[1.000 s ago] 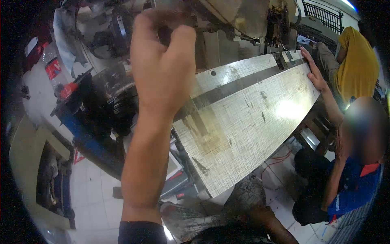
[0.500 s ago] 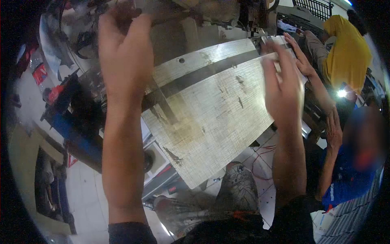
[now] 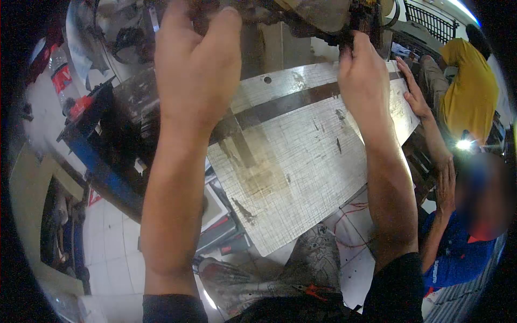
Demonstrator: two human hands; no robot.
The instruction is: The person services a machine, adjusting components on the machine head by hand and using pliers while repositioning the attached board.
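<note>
A pale board (image 3: 307,161) with fine cross-hatched lines, dark stains and a dark band lies at a tilt in front of me. Beyond its far edge is a dark machine (image 3: 318,16). My left hand (image 3: 199,75) reaches over the board's left part toward the machine. Its thumb stands apart, while the other fingers are blurred and partly cut off at the top. My right hand (image 3: 367,81) has its fingers closed at a dark part of the machine (image 3: 363,19), above the board's right part. Exactly what it grips is mostly hidden.
A co-worker's hand (image 3: 413,97) rests by the board's right end; that person wears a blue shirt (image 3: 463,258). Farther back is a person in a yellow garment (image 3: 471,89). A bottle with a red label (image 3: 60,75) stands at left. Red cable (image 3: 350,215) lies on the tiled floor.
My right hand has moved up from over the board to the machine, and its fingers have closed. The view has shifted, so the board appears farther right.
</note>
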